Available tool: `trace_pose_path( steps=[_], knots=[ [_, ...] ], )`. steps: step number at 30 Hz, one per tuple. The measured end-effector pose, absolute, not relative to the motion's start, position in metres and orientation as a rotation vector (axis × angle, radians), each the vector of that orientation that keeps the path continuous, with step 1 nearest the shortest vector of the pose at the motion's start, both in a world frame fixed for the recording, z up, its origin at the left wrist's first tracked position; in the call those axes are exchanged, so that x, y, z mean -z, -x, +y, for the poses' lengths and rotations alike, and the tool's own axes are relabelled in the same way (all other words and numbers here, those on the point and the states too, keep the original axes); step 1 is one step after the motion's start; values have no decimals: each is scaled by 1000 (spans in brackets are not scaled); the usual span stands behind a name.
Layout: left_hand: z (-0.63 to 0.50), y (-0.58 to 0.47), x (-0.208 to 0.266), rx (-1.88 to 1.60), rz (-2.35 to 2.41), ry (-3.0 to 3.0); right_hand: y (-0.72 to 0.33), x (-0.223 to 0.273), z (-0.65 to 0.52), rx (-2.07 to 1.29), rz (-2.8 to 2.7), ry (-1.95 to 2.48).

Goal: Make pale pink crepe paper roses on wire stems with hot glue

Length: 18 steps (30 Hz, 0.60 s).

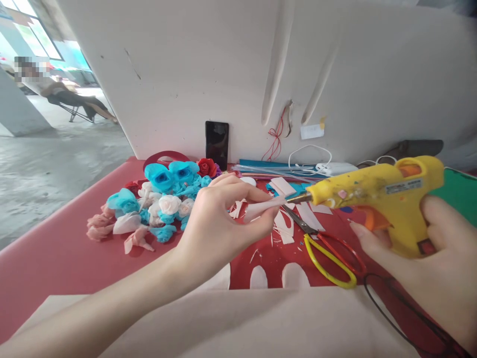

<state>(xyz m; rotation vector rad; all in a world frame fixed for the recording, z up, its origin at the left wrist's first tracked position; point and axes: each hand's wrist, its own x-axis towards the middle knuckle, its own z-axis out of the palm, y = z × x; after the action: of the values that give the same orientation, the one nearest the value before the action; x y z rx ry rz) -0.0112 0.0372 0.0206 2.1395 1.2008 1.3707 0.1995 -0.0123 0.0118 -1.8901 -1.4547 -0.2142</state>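
Between the thumb and fingers of my left hand [227, 219] is a pale pink paper strip [263, 208], pointing to the right. My right hand [428, 258] is wrapped round the handle of a yellow hot glue gun [372, 186], its thumb near the orange trigger. The metal nozzle [298, 198] meets or nearly meets the strip's tip; I cannot tell whether they touch. Below the gun, scissors [330, 261] with one red and one yellow handle lie on the red table. Pale paper scraps [285, 228] are scattered behind my left hand.
Blue, white, pink and red paper flowers [164, 199] are heaped at the left. A black phone [216, 144] leans on the white panel [186, 74]. A white power strip [335, 169] sits behind the gun. A pale sheet [223, 323] covers the front edge. A person [70, 94] reclines far left.
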Motion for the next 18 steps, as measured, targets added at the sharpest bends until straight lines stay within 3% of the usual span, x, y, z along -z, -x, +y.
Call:
trace_pose_path(
  steps=[3,6,13,15,18],
  knots=[
    [38,13,-20,-1368,1230,-2176,-213,-10,-8,300,-1533,1808],
    [42,15,-18,-1351,1241,-2229,-222,-10,-3,176,-1588,1866],
    [60,14,0,-1188,1176,-2434,-246,-21,18,-793,-1646,1938],
    [60,13,2,-1139,1179,-2409,-261,-13,25,-830,-1605,2014],
    [53,11,-2,-1082,1210,-2328,-284,12,32,-625,-1557,2162]
  ],
)
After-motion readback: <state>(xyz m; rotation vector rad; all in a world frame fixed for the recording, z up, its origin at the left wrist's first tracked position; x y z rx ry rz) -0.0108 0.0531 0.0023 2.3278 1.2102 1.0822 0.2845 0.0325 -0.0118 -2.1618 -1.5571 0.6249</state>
